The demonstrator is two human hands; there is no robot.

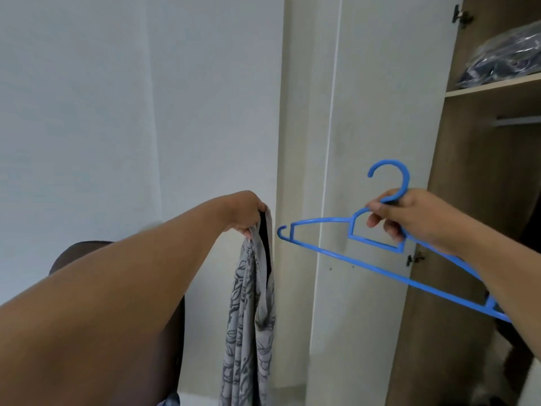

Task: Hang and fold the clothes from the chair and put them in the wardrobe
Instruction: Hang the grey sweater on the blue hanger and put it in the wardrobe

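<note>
My left hand (247, 213) grips the top edge of a grey garment (251, 317) with a dark leaf pattern, which hangs straight down in front of the wall. My right hand (409, 215) grips a blue plastic hanger (325, 250) at the base of its hook, held tilted with the left tip close to the garment's top, not touching it. The wardrobe (468, 200) stands open on the right, with its white door (380, 112) behind the hanger. A dark chair (79, 253) shows under my left arm.
Inside the wardrobe a shelf (494, 86) carries a dark bundle in clear plastic (509, 57). Below it runs a metal hanging rail (518, 121). A dark garment (530, 230) hangs at the right edge. A white wall fills the left.
</note>
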